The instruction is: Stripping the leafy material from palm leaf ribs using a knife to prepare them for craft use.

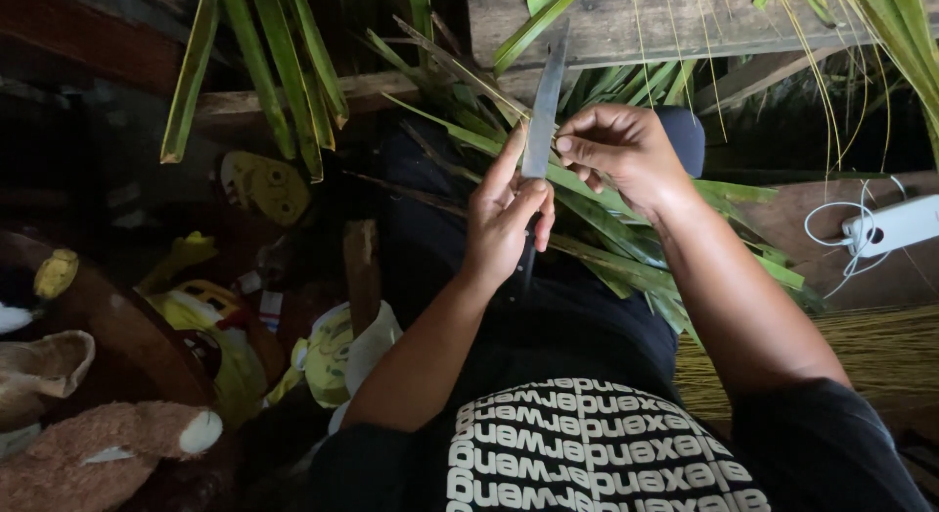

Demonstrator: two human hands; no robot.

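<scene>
Over the lap, left hand (504, 219) wraps tight round a knife (544, 106), blade pointing away, safe for stripping; right hand (626, 150) pinches a green palm leaf (626, 240) against the blade, holding it taut.

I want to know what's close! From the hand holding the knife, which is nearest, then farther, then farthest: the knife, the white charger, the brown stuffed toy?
1. Knife: held in the left hand.
2. White charger: far right side.
3. Brown stuffed toy: bottom-left corner.

The person's dark-clad lap (587, 326) bears a heap of long green palm leaves (626, 248); beside it, the wooden floor (812, 219) holds a white charger (895, 225) and pale leaf ribs (880, 356)
</scene>
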